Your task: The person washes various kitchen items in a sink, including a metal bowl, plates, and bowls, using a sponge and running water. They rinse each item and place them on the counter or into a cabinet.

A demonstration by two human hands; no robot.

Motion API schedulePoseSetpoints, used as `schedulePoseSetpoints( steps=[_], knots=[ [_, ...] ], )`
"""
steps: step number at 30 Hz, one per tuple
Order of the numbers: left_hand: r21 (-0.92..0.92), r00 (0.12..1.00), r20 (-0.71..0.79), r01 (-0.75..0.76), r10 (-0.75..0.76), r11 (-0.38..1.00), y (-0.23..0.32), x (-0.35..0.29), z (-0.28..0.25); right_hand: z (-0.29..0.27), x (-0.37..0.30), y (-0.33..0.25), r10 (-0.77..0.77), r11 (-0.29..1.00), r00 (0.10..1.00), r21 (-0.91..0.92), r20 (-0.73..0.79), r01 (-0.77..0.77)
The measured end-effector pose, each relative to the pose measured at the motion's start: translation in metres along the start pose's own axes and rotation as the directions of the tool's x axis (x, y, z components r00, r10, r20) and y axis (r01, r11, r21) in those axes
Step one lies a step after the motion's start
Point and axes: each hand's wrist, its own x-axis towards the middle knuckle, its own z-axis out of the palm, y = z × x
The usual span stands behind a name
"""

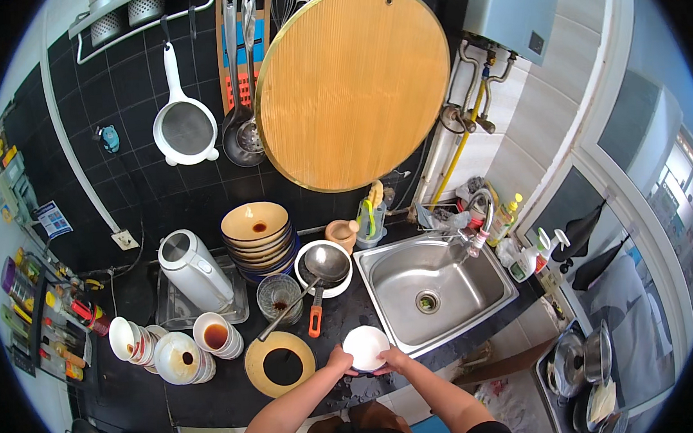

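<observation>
Between both hands a small white bowl [366, 348] is held over the front edge of the counter, just left of the sink. My left hand [341, 361] grips its left side, and my right hand [393, 360] its right side; the fingers underneath are partly hidden. Near my left forearm lies a tan plate [256, 359] with a dark pool in its middle. Behind it a ladle [285, 312] leans across a glass bowl [273, 292]. A white bowl with a metal strainer [326, 263] and an orange-handled tool [316, 316] sit farther back.
At right is a steel sink [438, 321] with a faucet [481, 237]. Stacked stained bowls [185, 358] and a white kettle [196, 271] stand at left, tan bowls [255, 225] at the back. A round wooden board [355, 87] hangs on the wall. Spray bottles [533, 254] stand beyond the sink.
</observation>
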Motion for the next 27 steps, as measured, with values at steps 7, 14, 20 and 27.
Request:
schedulePoseSetpoints(
  steps=[7,14,20,27],
  knots=[
    [0.122,0.994,-0.077,0.084,-0.075,0.989,0.024,0.016,-0.004,-0.01,0.019,-0.046,0.147,0.974,0.965,-0.204,0.216,-0.103],
    [0.541,0.914,-0.355,0.028,0.198,0.841,0.028,0.005,-0.001,-0.015,0.052,-0.039,0.126,0.9,0.982,-0.433,0.139,-0.054],
    [0.828,0.852,-0.334,0.061,0.403,0.557,0.042,-0.014,0.009,-0.013,0.031,-0.062,0.089,0.895,0.965,-0.444,0.248,0.032],
    [0.426,0.868,-0.276,-0.274,0.412,0.862,0.122,-0.051,0.075,-0.065,0.035,-0.076,-0.197,0.919,0.937,-0.279,0.288,0.279]
  ],
)
